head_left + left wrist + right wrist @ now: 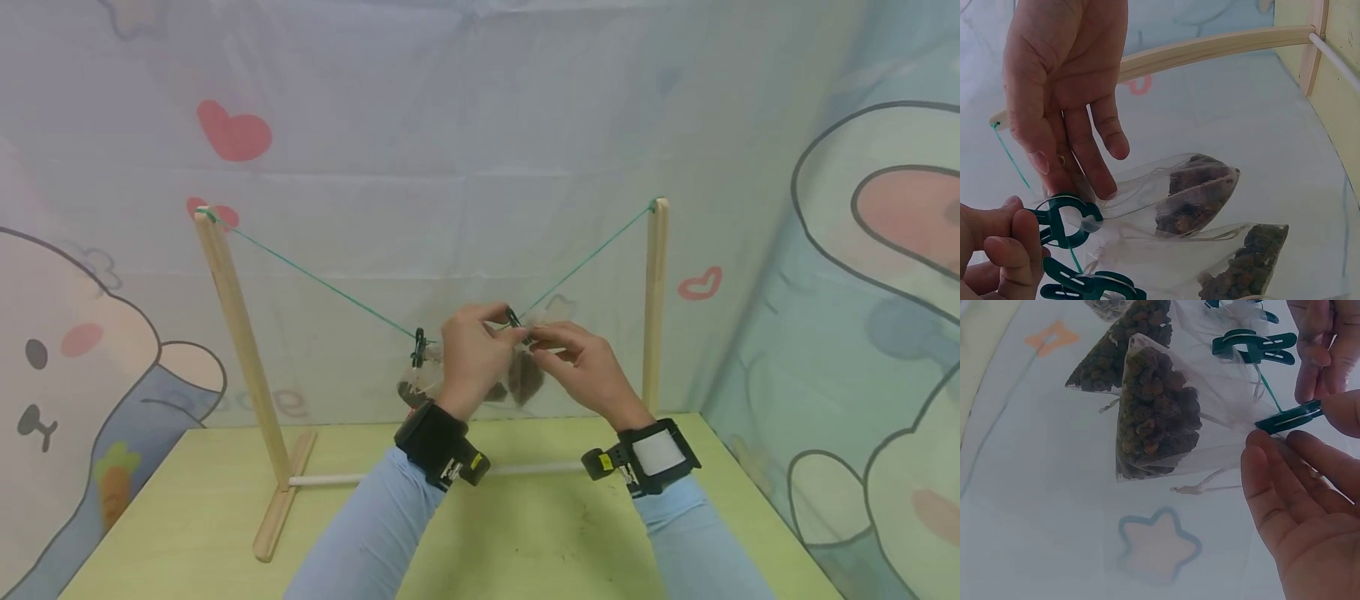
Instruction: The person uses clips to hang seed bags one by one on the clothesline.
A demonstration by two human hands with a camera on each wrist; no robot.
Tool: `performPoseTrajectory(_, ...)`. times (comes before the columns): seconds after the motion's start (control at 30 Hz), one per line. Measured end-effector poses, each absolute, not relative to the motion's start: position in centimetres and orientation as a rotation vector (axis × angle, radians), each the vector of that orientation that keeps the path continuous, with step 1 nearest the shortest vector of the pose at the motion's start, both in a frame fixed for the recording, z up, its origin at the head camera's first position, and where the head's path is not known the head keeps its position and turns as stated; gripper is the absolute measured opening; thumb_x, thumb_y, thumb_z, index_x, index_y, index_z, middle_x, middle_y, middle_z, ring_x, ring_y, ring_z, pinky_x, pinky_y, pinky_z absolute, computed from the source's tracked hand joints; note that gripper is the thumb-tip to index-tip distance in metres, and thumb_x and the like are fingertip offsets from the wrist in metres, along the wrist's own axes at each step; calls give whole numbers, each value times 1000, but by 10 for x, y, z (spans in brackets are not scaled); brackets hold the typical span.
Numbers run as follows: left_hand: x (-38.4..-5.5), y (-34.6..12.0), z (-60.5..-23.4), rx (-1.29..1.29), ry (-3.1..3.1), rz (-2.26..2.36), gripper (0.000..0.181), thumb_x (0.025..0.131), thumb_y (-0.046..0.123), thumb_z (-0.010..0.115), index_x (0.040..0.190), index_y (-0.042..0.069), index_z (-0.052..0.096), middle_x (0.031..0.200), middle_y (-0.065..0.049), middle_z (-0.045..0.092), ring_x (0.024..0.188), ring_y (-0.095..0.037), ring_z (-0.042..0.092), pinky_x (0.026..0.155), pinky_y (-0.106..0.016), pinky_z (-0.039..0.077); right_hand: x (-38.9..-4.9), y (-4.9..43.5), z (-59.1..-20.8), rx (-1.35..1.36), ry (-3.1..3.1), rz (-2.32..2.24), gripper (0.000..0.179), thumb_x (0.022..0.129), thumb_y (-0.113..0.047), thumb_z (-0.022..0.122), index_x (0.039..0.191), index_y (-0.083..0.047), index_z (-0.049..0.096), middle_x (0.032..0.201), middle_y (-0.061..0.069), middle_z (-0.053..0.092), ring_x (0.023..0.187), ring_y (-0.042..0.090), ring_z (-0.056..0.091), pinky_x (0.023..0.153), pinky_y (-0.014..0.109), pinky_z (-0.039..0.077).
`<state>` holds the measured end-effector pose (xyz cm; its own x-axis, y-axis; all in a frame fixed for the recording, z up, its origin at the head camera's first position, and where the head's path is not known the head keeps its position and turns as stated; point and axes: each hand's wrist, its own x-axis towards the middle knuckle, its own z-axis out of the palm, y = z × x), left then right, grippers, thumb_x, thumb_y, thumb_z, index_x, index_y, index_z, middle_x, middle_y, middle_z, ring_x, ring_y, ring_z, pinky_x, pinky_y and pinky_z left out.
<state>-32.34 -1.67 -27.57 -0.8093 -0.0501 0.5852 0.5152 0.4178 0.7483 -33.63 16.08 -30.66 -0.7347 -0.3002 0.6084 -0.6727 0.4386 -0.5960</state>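
Note:
A green clip hangs on the sagging green string in front of me. My left hand pinches its handle end, which the left wrist view shows close up. At the clip's other end my right hand pinches the gathered top of a clear drawstring bag, its other fingers loosely bent. Dark brown dried pieces fill the bag's lower end. Alongside it hangs another clear bag of dark pieces, with a second green clip at its top. Part of the row is hidden behind my left hand in the head view.
Farther left on the string another green clip holds a bag. Wooden posts, left and right, carry the string. A white rod runs low between them, above the yellow-green table. A printed cloth hangs behind.

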Motion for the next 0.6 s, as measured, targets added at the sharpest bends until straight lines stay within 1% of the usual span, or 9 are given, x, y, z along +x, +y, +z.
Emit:
performPoseTrajectory(0.2,-318,-24,-272,-415,-2232,-1383,40,91,7,79,128,-2,71,116,-18,73,86,-28,72,65,-29,57,-337,161,-308,827,-2290,1219,27,102,-9,65,127,-1,71,126,15,70,110,32,69,87,36,58)
performPoseTrajectory(0.37,-305,-40,-272,-536,-2283,-1208,39,96,9,74,132,-2,67,120,-19,70,84,-28,67,70,-33,56,-339,167,-308,851,-2305,1186,26,102,-8,65,125,1,72,128,17,69,108,34,70,87,38,59)
performPoseTrajectory(0.43,-299,-48,-272,-583,-2289,-1124,38,98,12,72,133,0,67,121,-18,69,86,-28,67,71,-36,56,-339,171,-308,848,-2309,1162,25,102,-7,65,124,2,72,128,18,69,106,34,71,86,37,59)
performPoseTrajectory(0.5,-291,-57,-273,-618,-2280,-1040,37,99,14,72,132,0,68,123,-17,68,92,-29,67,75,-38,58,-338,176,-307,838,-2310,1141,25,102,-7,65,124,1,72,128,17,69,105,34,71,85,35,59)
performPoseTrajectory(0.6,-282,-70,-277,-637,-2248,-905,36,99,15,72,132,1,69,127,-16,67,111,-32,65,89,-43,57,-334,184,-305,812,-2303,1094,26,101,-7,65,125,-1,72,126,16,70,103,32,71,84,36,58)
